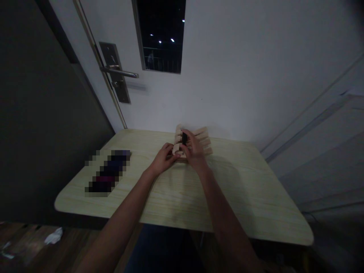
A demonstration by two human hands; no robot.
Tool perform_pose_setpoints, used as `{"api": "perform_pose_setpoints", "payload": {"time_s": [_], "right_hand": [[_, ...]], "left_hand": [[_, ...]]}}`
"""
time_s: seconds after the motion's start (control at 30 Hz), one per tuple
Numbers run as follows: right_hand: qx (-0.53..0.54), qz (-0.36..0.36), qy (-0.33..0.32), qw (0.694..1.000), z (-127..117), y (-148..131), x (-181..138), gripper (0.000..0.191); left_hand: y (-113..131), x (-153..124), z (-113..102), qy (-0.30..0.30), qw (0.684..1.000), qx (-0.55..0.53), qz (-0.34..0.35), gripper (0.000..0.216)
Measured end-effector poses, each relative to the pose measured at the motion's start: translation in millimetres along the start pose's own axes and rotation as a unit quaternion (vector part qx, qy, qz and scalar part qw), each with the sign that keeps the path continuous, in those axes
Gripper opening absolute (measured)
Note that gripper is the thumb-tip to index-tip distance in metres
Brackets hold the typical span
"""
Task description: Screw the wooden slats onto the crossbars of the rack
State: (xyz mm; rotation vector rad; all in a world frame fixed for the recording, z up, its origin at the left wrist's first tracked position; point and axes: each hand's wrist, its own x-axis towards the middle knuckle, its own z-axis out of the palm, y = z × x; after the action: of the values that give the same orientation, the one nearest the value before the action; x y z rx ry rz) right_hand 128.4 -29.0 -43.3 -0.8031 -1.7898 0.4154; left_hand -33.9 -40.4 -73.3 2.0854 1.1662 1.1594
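A pale wooden rack with several parallel slats and slots lies near the back edge of the table, by the door. My left hand closes on the near left corner of this rack, with its thumb along the front edge. Over the middle of the rack, my right hand pinches a small black flat piece between thumb and fingers. The piece stands upright among the slats. My right hand hides part of the rack, and I cannot tell whether the piece's lower end sits in a slot.
The light wood-grain table has rounded corners. A dark blurred-out object lies on its left side. Behind stands a white door with a metal handle and a dark window. A crumpled white scrap is on the floor.
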Motion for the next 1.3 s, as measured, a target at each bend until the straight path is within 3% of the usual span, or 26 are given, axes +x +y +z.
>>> {"api": "perform_pose_setpoints", "payload": {"time_s": [0.37,0.6,1.0,1.1,1.3], "right_hand": [[0.075,0.041,-0.024,0.996,-8,5,-2,0.044],[-0.007,-0.012,0.010,1.000,-2,3,0,0.050],[0.076,0.049,-0.021,0.996,-6,1,-2,0.051],[0.045,0.044,0.006,0.998,-2,2,0,0.058],[-0.011,-0.004,0.025,1.000,-5,-5,-1,0.048]], "left_hand": [[-3,-1,1,0.001,1.000,0.003,-0.011,0.029],[-4,0,0,-0.002,1.000,0.011,-0.002,0.030],[-6,-1,1,-0.004,1.000,0.027,0.003,0.029],[-6,-1,1,-0.005,1.000,0.021,0.005,0.030],[-4,-1,0,-0.002,0.999,0.032,0.011,0.029]]}}
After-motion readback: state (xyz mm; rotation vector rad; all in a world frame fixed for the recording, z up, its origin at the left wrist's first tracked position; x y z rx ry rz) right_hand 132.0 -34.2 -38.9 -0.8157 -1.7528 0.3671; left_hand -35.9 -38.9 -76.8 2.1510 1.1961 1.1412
